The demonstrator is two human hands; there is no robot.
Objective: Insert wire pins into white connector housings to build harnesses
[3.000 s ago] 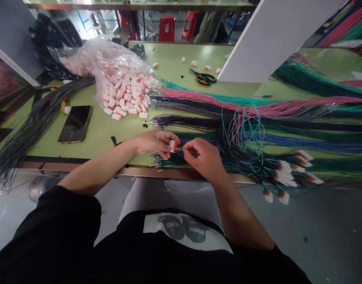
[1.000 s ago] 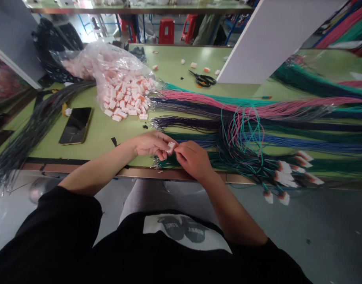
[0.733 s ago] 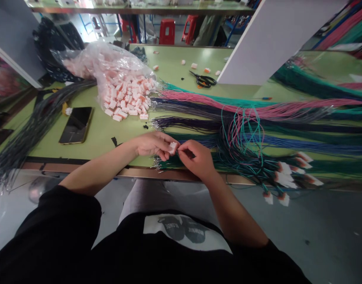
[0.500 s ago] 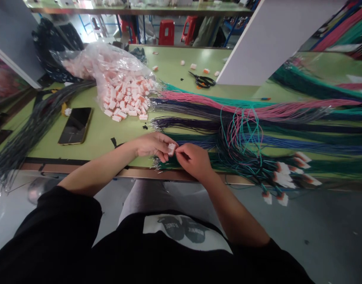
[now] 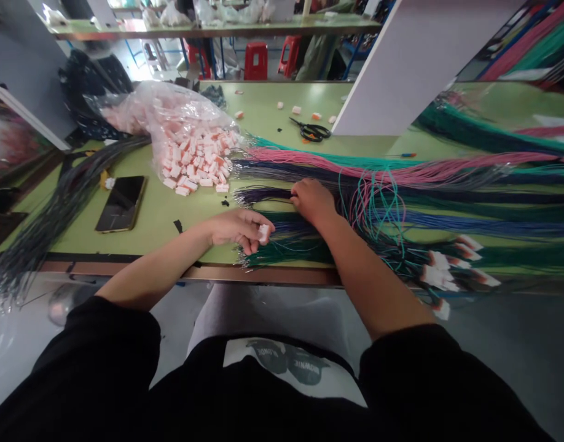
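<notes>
Between the thumb and fingers of my left hand point(image 5: 238, 231) is a small white connector housing point(image 5: 264, 233), held over the near table edge. A thin wire point(image 5: 293, 247) trails from it to the right. My right hand point(image 5: 313, 199) rests on a bundle of dark purple wires point(image 5: 266, 195), fingers curled at its strands; whether they pinch one is hidden. Beside the hands run blue wires point(image 5: 429, 222), green wires point(image 5: 282, 252) and pink wires point(image 5: 305, 156), their metal-tipped ends pointing left. Wired white-and-orange housings point(image 5: 441, 273) lie in a cluster at the right.
A clear bag point(image 5: 171, 104) spills a heap of connector housings point(image 5: 196, 159) at the left. Near it lie a phone point(image 5: 121, 204) and grey wires point(image 5: 65, 196). Black scissors point(image 5: 312, 130) lie further back, by a white upright panel point(image 5: 402, 73).
My right hand has left the housing and moved away to the dark purple wires. My left hand keeps the housing in nearly the same place. The view has shifted slightly.
</notes>
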